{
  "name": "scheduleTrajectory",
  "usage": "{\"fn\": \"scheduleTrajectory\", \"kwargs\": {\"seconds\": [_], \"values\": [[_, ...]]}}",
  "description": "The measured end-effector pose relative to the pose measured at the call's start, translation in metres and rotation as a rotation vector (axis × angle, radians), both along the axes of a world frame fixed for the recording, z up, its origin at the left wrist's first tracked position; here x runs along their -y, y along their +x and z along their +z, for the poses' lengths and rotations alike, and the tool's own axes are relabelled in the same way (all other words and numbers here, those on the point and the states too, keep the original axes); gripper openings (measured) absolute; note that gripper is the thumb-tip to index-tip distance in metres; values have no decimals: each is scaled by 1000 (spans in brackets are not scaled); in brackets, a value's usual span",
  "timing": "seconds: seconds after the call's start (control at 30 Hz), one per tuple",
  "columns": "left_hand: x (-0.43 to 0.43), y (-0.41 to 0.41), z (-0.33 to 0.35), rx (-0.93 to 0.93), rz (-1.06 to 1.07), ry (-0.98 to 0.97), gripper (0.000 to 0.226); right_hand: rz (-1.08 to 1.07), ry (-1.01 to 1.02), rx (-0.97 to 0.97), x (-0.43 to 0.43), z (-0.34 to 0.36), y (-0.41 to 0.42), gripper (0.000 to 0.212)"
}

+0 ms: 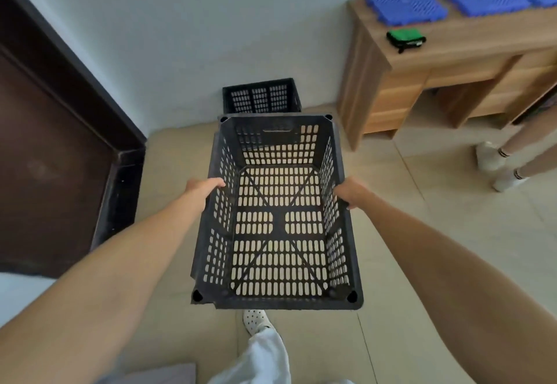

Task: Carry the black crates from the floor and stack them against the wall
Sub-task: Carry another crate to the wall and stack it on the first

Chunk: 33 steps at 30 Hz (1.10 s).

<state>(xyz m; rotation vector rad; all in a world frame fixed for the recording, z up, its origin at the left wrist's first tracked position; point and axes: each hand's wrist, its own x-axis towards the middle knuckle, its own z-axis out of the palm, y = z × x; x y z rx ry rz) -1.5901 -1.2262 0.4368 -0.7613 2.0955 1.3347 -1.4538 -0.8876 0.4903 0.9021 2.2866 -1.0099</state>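
I carry an empty black perforated crate (278, 223) in front of me, above the tiled floor. My left hand (202, 188) grips its left rim and my right hand (351, 192) grips its right rim, fingers curled over the edges. A second black crate (261, 96) stands on the floor against the pale wall, straight ahead beyond the held crate. The held crate hides the lower part of the one at the wall.
A wooden desk (446, 61) stands at the right along the wall, bearing blue slotted panels (405, 5) and a green pouch (405, 38). A dark brown door (51, 142) fills the left. Another person's feet (497, 166) stand at the far right. My shoe (255, 320) is below the crate.
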Motion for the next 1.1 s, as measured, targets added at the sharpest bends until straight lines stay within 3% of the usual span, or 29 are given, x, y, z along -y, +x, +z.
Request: {"fn": "scheduleTrajectory", "kwargs": {"seconds": [0.1,0.2,0.33,0.47,0.57,0.9,1.1], "values": [[55,-52,-15,-6,48,-3,75,72,-11,16,40,5,-64,15],[82,-75,20,-21,103,-10,104,121,-46,35,75,3,-123,6],[104,-112,49,-71,141,-79,78,133,-87,43,119,1,-192,13],[131,-175,49,-58,149,-131,97,214,-64,57,141,-3,-265,15],[134,-227,48,-58,132,-201,90,271,-95,78,144,-17,-323,30],[95,-427,27,-2,140,-197,76,252,-50,99,106,-42,-518,41],[51,-533,11,82,127,-119,45,219,-5,138,68,-54,-601,37]]}}
